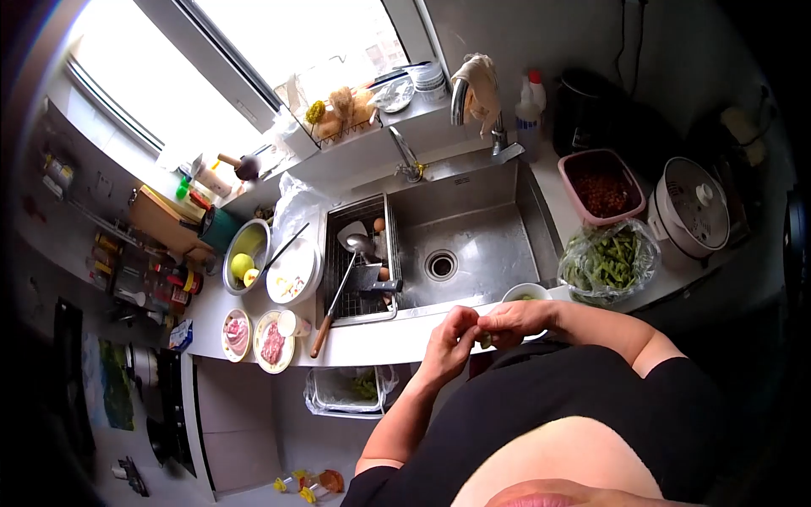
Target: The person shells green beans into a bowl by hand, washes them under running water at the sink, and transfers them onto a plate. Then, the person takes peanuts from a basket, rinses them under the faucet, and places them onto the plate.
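My left hand (449,342) and my right hand (517,322) meet at the counter's front edge, fingers pinched together. Between them shows a small green piece (485,340), which looks like part of a bean pod; the fingers hide most of it. Just behind my right hand stands a white bowl (541,293) with something green inside, partly covered by the hand. To the right, a clear plastic bag (610,262) full of green bean pods sits on the counter. Below and left of my hands, a lined bin (345,390) holds green scraps.
The steel sink (465,224) has a rack (359,313) with utensils and eggs at its left. Plates of raw meat (274,345) and bowls (292,279) stand further left. A pink basin (601,188) and a white lidded pot (691,207) stand at the right.
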`<act>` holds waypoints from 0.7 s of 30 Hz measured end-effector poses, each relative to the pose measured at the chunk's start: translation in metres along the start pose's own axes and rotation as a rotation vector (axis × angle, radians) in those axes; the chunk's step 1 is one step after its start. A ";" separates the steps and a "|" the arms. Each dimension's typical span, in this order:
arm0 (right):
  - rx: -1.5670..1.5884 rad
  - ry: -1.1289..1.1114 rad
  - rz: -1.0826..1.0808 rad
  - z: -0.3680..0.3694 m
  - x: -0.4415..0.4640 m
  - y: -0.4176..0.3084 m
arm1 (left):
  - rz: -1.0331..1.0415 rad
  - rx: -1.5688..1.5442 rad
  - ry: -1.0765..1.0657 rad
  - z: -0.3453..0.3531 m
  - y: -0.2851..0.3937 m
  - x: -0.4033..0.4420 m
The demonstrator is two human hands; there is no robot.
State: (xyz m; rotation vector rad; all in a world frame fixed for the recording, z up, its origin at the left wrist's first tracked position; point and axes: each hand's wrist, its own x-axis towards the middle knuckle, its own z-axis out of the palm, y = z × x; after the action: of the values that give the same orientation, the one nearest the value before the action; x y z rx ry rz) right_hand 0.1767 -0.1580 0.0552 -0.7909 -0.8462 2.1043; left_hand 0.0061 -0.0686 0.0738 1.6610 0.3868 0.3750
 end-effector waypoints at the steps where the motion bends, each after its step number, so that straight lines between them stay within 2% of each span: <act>1: 0.079 -0.037 0.006 -0.006 0.001 0.002 | 0.006 -0.041 0.015 0.000 -0.002 0.001; 4: 0.020 0.091 -0.033 -0.002 -0.002 -0.002 | 0.008 -0.107 0.032 0.003 -0.004 0.004; 5: 0.074 0.084 -0.059 -0.007 -0.001 0.003 | 0.014 -0.082 0.028 0.002 -0.005 0.005; 8: 0.123 0.243 -0.027 0.001 -0.001 0.002 | 0.050 -0.020 0.069 0.003 -0.005 0.006; 11: 0.310 0.209 -0.096 -0.004 -0.002 0.007 | 0.039 -0.081 0.256 0.004 -0.015 0.001; 12: 0.262 0.258 -0.202 -0.010 -0.003 0.014 | 0.007 -0.072 0.333 0.000 -0.021 -0.005; 16: 0.198 0.567 -0.281 -0.023 -0.029 0.017 | -0.014 0.243 0.676 -0.046 -0.041 -0.048; 19: 0.067 0.757 -0.326 -0.028 -0.041 0.026 | -0.054 0.611 0.869 -0.103 -0.063 -0.101; 21: 0.015 0.786 -0.397 -0.034 -0.042 0.035 | -0.240 0.787 0.898 -0.125 -0.065 -0.128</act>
State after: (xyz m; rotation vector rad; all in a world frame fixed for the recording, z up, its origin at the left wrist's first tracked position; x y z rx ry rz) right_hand 0.2113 -0.1994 0.0197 -1.2069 -0.4911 1.2806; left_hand -0.1672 -0.0100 0.0216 2.0824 1.5423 0.8569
